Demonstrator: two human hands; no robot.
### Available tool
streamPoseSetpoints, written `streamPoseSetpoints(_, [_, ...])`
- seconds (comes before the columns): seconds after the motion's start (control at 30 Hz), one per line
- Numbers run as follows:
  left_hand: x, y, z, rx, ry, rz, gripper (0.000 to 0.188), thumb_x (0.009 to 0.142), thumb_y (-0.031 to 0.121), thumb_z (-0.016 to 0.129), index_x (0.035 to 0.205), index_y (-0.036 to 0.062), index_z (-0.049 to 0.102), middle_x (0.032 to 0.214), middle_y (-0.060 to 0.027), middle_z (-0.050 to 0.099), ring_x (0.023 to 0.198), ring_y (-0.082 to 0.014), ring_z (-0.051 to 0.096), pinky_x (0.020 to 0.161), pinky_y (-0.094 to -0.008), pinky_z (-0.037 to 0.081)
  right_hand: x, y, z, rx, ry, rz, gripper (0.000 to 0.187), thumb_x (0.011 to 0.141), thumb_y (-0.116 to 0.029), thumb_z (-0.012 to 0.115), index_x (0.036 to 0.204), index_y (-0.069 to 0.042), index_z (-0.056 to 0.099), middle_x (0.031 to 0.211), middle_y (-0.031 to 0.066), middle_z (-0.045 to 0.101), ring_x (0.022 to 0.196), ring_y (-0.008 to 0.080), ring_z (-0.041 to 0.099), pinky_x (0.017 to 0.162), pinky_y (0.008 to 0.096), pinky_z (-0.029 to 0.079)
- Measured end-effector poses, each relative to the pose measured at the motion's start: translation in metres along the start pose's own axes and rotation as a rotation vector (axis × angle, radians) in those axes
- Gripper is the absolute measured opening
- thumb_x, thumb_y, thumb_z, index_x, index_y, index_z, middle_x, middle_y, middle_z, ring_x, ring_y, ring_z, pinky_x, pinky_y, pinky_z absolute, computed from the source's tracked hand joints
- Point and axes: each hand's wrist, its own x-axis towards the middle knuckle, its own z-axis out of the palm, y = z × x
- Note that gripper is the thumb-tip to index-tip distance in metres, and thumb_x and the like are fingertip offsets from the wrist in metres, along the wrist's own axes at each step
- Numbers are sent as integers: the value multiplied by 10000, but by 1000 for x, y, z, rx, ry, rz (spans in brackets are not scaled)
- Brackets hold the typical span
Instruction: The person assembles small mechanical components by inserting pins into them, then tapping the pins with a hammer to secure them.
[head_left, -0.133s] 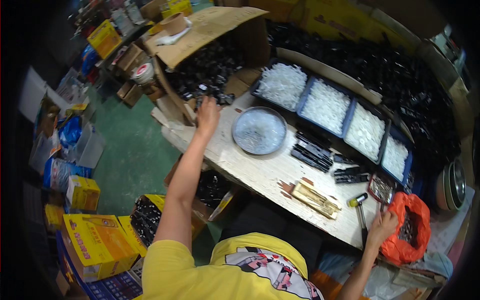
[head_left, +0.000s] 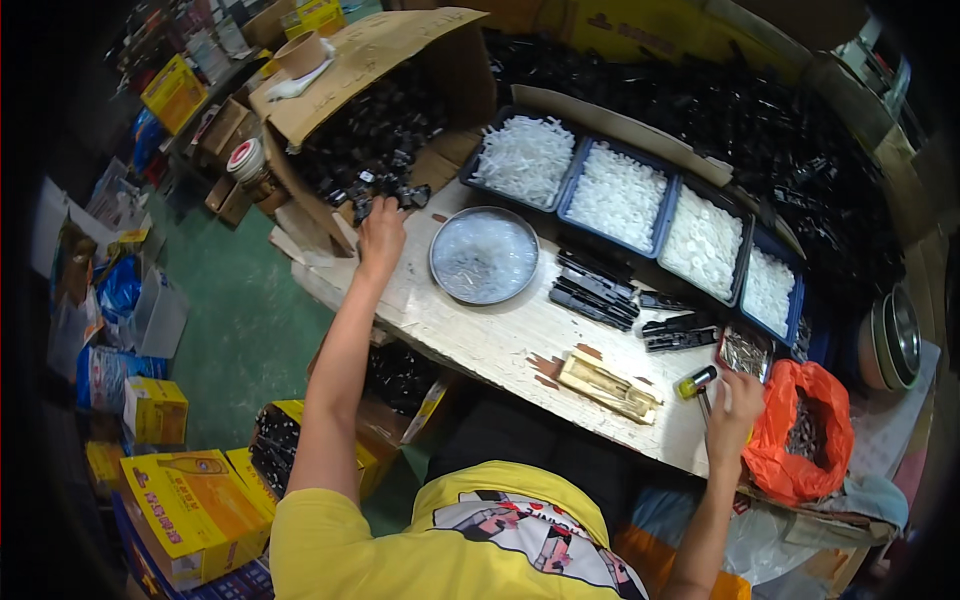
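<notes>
A white workbench (head_left: 480,328) carries a cardboard box (head_left: 375,58), black plastic pieces (head_left: 412,193), a round metal dish (head_left: 524,240), four trays (head_left: 610,239) of white parts (head_left: 615,192), black strips (head_left: 595,292) and a slotted cream block (head_left: 608,387).

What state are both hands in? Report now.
Left hand: at the black plastic parts; grip cannot be told.
Right hand: partly curled, at the hammer; grip cannot be told.

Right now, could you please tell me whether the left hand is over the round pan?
No, the left hand is at the black parts, to the left of the pan.
</notes>
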Motion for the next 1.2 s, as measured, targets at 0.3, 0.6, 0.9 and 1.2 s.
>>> streamPoseSetpoints(0.3, [-35,3,-9,-256,-30,-24,75,775,45,521,840,12,538,879,-188,504,806,-355,534,653,-420,444,78,-113,79,89,-276,-432,148,709,-117,636,855,-100,625,829,43,539,835,228,486,704,365,335])
streamPoseSetpoints(0.6, [-40,-10,15,-5,-92,88,107,706,56,499,756,8,581,780,-191,547,758,-363,548,686,-434,458,67,-90,101,260,-307,-328,111,703,-87,627,803,-52,597,785,83,517,824,264,483,722,380,316])
streamPoseSetpoints(0.9, [-49,21,-71,-1429,-206,-848,185,879,129,511,979,-12,577,791,-96,620,562,-118,556,480,-244,472,32,-91,26,181,-286,-520,136,678,-45,594,810,-70,575,778,69,489,797,261,448,707,388,292])
streamPoseSetpoints(1.2, [-76,82,-82,-1979,-518,-841,256,839,70,554,1075,-30,555,857,-102,607,761,-178,596,671,-317,502,5,-93,24,92,-374,-543,173,618,-12,571,776,-81,584,764,54,494,780,249,445,706,387,293])
